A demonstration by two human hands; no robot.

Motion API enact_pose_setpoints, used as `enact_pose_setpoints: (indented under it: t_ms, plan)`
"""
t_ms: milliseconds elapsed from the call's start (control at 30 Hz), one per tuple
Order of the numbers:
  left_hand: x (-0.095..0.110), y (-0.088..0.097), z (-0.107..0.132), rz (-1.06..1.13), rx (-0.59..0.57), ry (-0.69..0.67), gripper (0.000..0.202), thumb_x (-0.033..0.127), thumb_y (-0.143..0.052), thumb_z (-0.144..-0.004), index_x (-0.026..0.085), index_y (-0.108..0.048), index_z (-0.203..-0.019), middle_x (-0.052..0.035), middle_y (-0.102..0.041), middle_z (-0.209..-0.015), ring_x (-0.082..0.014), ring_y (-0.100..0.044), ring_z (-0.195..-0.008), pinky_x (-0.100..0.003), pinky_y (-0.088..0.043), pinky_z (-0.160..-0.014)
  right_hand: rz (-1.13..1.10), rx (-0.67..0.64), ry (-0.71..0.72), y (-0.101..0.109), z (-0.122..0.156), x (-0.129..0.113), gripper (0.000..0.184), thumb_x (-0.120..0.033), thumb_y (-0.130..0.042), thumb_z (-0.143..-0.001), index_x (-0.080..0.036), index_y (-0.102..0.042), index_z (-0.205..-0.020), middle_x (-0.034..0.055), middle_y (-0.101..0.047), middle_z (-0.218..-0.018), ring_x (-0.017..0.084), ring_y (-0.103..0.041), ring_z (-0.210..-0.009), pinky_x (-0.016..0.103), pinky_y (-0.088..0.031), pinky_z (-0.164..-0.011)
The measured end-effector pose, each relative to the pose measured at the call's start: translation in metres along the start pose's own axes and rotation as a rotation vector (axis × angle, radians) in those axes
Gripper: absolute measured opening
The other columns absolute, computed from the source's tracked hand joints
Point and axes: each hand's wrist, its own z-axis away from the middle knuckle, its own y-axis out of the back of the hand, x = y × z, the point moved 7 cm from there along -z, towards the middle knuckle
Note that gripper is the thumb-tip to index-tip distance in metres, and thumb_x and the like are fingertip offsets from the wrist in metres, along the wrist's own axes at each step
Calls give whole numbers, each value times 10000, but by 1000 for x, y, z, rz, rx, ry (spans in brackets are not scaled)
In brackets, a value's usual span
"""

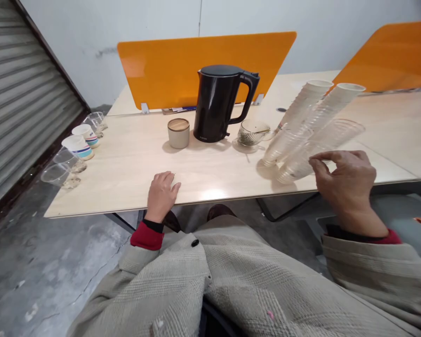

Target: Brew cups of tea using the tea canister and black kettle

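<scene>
My left hand [162, 195] rests on the table's front edge, palm down, thumb apart from the fingers, holding nothing. At the right, my right hand [347, 180] is raised before the leaning cup stacks, thumb and forefinger tips pressed together in a pinch. Whether anything thin is between them I cannot make out. Just beyond these fingertips is a stack of clear plastic cups [337, 133]; I cannot tell if they touch it. Stacks of white paper cups [310, 100] and more clear cups [291, 140] lean alongside.
A black electric kettle [215, 107] stands at the middle, between a beige lidded jar [178, 136] and a ribbed glass cup [250, 133] holding dark bits and a spoon. Paper cups [79, 146] and clear cups [61, 174] line the left edge. An orange divider [154, 70] stands behind.
</scene>
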Motion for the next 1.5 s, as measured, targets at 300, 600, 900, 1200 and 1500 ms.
enact_pose_setpoints:
  t_ms: [300, 600, 900, 1200, 1500]
  plan:
    - [1, 0, -1, -5, -1, -5, 297, 314, -634, -993, 162, -740, -1224, -167, -751, -1329, -335, -642, -1240, -506, -515, -1143, 4, 114, -48, 19, -4, -6, 123, -179, -707, -720, -293, -662, -726, 123, -797, -813, 338, -660, -934, 443, -502, -826]
    - [1, 0, -1, 3, 1, -13, 288, 336, -619, -996, 183, -735, -1210, -156, -751, -1320, -335, -642, -1232, -498, -519, -1127, -86, 392, 224, 91, -8, -64, 51, -230, -704, -771, -278, -703, -790, 73, -818, -818, 292, -736, -843, 496, -522, -934]
    - [-2, 2, 1, 44, 44, 15, 285, 319, -617, -990, 184, -731, -1213, -165, -745, -1343, -335, -636, -1265, -515, -514, -1139, -675, -174, 392, -16, 17, -217, 141, -309, -612, -1022, -299, -691, -906, 47, -785, -938, 285, -692, -972, 493, -532, -974]
    - [-7, 7, 5, 39, 106, 88, 299, 347, -640, -999, 178, -732, -1229, -155, -753, -1333, -339, -650, -1262, -513, -523, -1111, -746, -438, 497, -132, 35, -292, 229, -318, -513, -1071, -277, -655, -895, 62, -753, -945, 289, -639, -990, 459, -498, -964]
    - [-4, 8, 6, 59, 73, 92, 293, 351, -643, -1000, 200, -719, -1240, -149, -747, -1337, -335, -643, -1263, -501, -521, -1076, -730, -532, 536, -147, 44, -299, 220, -265, -529, -1064, -274, -654, -883, 78, -764, -952, 293, -635, -1034, 440, -502, -940]
